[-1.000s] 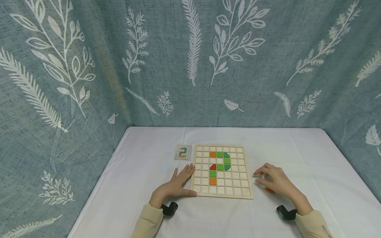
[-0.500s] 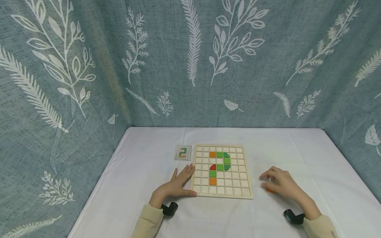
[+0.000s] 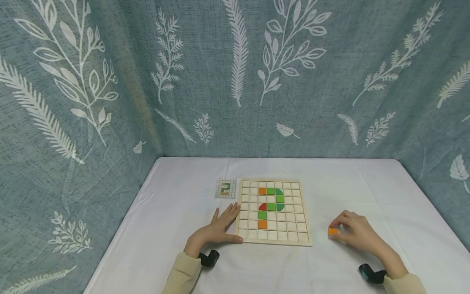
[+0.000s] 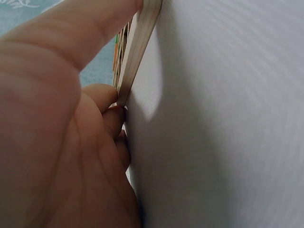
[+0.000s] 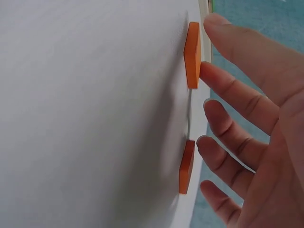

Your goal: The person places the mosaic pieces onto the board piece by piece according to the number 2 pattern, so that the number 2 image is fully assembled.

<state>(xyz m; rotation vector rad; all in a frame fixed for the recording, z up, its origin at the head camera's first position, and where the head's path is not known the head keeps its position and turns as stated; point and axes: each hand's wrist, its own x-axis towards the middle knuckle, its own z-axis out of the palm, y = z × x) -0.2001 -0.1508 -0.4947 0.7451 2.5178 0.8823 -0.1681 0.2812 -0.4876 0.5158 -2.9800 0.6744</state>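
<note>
In the head view, my left hand (image 3: 218, 228) rests along the left edge of the wooden grid board (image 3: 244, 234), its fingers spread and thumb at the near left corner. An orange square tile (image 3: 332, 231) lies on the tablecloth right of the board. My right hand (image 3: 356, 232) hovers over it with bent, relaxed fingers. From the right wrist, the index fingertip meets the top of that tile (image 5: 192, 54), while the thumb stays apart from it. A second orange tile (image 5: 186, 166) lies below the other fingers; the hand hides it in the head view.
On the board, orange squares (image 3: 262, 224), green squares (image 3: 271, 206), green quarter-rounds and a red quarter-round (image 3: 262, 206) form a curve. A small pattern card (image 3: 225, 188) lies left of the board. White cloth (image 3: 271, 269) covers the table, with a leaf-print curtain (image 3: 220, 134) behind.
My right hand has moved right and toward me, away from the board, uncovering more of the orange tile. The left hand and the board have stayed put.
</note>
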